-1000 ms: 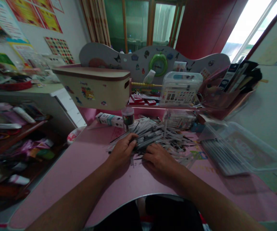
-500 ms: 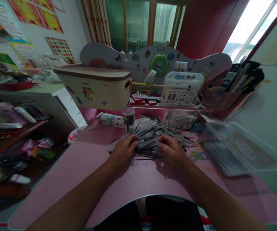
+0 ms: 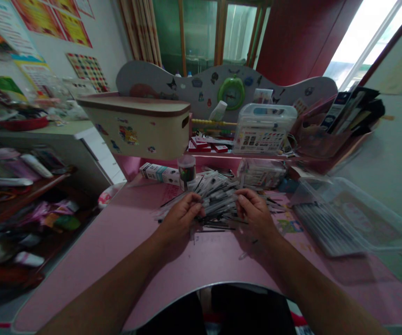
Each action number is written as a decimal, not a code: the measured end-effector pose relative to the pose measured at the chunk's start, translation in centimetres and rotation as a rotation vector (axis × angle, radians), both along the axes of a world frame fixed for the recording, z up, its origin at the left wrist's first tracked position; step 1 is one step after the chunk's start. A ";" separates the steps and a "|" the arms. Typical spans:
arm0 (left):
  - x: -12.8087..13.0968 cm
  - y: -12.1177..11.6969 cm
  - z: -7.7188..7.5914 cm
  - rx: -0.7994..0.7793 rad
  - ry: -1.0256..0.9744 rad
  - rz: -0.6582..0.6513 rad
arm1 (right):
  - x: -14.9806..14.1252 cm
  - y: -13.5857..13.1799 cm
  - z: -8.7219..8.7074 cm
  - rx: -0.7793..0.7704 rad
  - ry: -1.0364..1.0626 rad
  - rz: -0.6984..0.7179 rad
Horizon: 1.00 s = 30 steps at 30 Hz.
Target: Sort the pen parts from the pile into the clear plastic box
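Observation:
A loose heap of slim clear and black pen parts (image 3: pixel 218 193), like barrels and refills, lies on the pink desk (image 3: pixel 201 270). At the heap's left front edge is my left hand (image 3: pixel 183 214), thumb and fingers closed together. My right hand (image 3: pixel 255 211) is at the heap's right side, its thumb and forefinger pinched. What either hand holds is too small and blurred to make out. A few thin dark pieces lie on the desk just in front of the heap, between the hands.
Rows of thin pens lie by a clear plastic bin (image 3: pixel 368 218) on the right. Behind the heap stand a lidded tub (image 3: pixel 187 170), a long box (image 3: pixel 161 173) and a clear case (image 3: pixel 262 172). A cream storage box (image 3: pixel 138 128) sits on the shelf above.
My right hand has shifted slightly right, away from my left hand. My left hand has moved only a little to the right at the heap's edge.

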<state>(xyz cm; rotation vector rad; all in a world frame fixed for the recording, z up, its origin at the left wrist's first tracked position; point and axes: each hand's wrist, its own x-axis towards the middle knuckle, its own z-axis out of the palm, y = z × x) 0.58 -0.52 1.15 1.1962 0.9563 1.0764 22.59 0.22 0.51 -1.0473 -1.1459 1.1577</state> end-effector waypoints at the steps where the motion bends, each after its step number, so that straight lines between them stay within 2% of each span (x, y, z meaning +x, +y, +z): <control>1: -0.1 0.2 0.0 -0.009 -0.038 -0.032 | -0.1 0.0 0.0 -0.023 0.035 0.015; 7: -0.6 1.7 -0.2 -0.061 -0.339 0.073 | -0.5 0.0 -0.2 -0.150 0.175 0.121; 10: -0.7 1.8 -0.1 -0.082 -0.412 0.078 | -0.8 -0.4 -0.2 -0.186 0.182 0.164; 15: -0.8 1.3 0.5 -0.187 -0.384 0.070 | -1.4 -1.0 -0.2 -0.228 0.218 0.163; 21: -0.6 0.9 0.5 -0.211 -0.372 0.044 | -1.7 -1.2 -0.8 -0.241 0.187 0.180; 30: -0.3 1.2 -0.4 -0.256 -0.329 0.158 | -2.2 -1.9 -0.7 -0.248 0.237 0.227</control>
